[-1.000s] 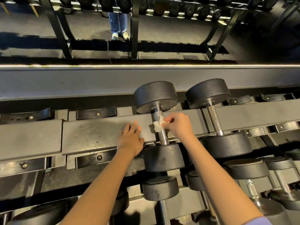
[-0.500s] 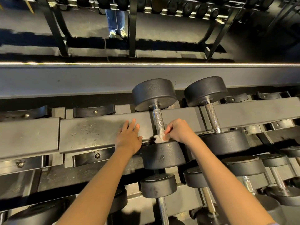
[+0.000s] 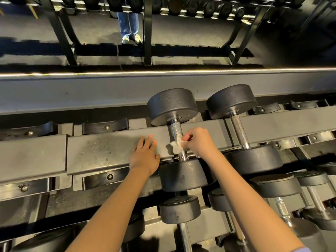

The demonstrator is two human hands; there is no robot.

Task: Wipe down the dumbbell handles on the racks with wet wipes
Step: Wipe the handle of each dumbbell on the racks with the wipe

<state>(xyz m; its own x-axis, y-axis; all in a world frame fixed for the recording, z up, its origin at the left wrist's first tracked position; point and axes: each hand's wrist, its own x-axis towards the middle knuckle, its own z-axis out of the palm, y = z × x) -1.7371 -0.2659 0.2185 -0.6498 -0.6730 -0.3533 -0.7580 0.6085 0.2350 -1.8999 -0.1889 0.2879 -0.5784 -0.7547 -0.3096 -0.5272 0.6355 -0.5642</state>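
I counted two hands: my left hand [image 3: 144, 157] and my right hand [image 3: 197, 142]. One wipe [image 3: 176, 146] was pinched in my right fingers [image 3: 187, 140]. Two lay on the top tier: a dumbbell [image 3: 171, 106] under those fingers and a second dumbbell [image 3: 231, 100] just right of them. Nearer me than my fingers, at least four lower dumbbells [image 3: 180, 209] showed; the rest I couldn't count. One person [image 3: 129, 24] stood far beyond.

Bare forearms [image 3: 116, 206], pale lavender sleeve [image 3: 302, 250] edge.
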